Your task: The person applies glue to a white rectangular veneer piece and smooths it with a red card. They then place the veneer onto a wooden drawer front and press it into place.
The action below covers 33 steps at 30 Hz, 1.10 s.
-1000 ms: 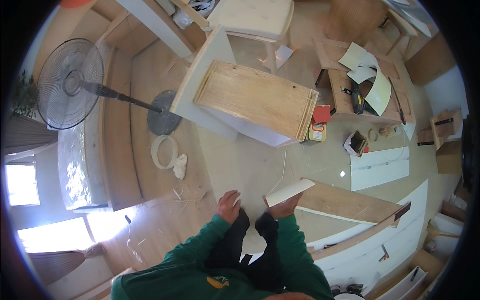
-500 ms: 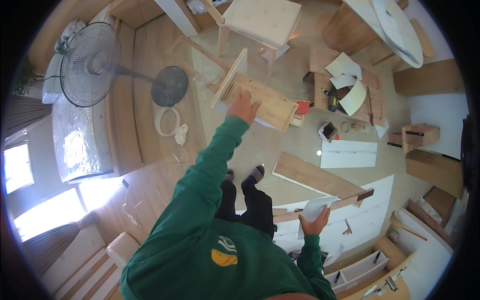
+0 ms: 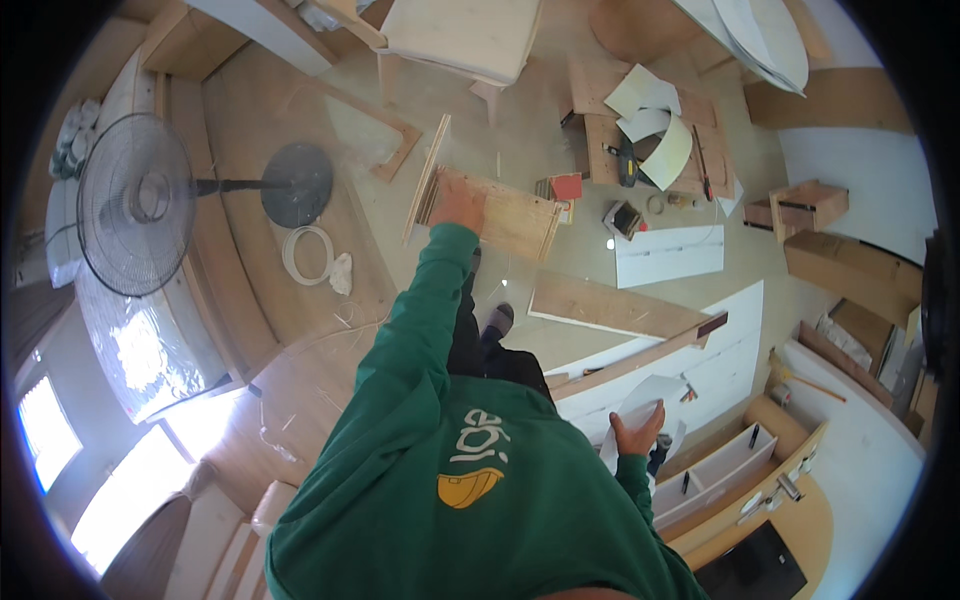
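My left hand (image 3: pixel 460 203) reaches forward and lies on the left end of a pale, flat wooden piece made of layered boards (image 3: pixel 515 218). Its fingers look spread but are slightly blurred. An upright thin board (image 3: pixel 428 180) stands against that end. Low on the right, my right hand (image 3: pixel 638 430) grips a curved white sheet (image 3: pixel 648 395) between thumb and fingers. Beyond the sheet lie a long wooden strip (image 3: pixel 640 358) and large white panels (image 3: pixel 735 345).
A standing fan (image 3: pixel 140 205) and its round base (image 3: pixel 297 186) are at left. A low wooden table (image 3: pixel 600 140) carries a drill (image 3: pixel 627 162) and curved sheets. A wooden board (image 3: pixel 615 305) and white panel (image 3: pixel 668 255) lie on the floor. A cushioned chair (image 3: pixel 460 40) stands ahead.
The whole view has turned and shifted, with floor objects moving left in the picture. My left hand stays on the wooden piece. My right hand still holds the white sheet, now at a different tilt.
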Motion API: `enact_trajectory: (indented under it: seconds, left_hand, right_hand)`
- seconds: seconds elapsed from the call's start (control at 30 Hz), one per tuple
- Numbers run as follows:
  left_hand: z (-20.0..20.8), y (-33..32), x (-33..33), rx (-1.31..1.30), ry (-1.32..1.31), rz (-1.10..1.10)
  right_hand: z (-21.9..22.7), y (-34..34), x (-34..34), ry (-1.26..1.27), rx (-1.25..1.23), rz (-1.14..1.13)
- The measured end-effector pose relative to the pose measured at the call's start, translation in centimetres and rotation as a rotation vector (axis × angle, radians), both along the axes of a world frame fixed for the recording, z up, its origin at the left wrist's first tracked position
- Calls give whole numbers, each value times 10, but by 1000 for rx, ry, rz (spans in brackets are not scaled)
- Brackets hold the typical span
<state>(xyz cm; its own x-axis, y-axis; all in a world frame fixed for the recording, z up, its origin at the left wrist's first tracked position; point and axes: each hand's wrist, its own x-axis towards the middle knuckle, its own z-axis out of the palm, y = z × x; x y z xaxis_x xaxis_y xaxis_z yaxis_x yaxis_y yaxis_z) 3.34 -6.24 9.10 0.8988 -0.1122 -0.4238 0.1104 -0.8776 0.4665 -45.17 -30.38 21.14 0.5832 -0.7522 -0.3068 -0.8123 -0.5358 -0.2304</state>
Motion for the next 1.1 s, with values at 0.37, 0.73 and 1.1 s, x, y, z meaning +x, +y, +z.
enact_trajectory:
  seconds: [0.37,0.73,1.1]
  left_hand:
    - [11,26,15,162,-9,-437]
    - [24,13,10,-14,52,-160]
    - [-3,23,18,40,3,-218]
  right_hand:
    - [13,22,59,-18,-16,-82]
    - [22,34,78,11,-26,-123]
    - [8,39,54,-71,-12,-165]
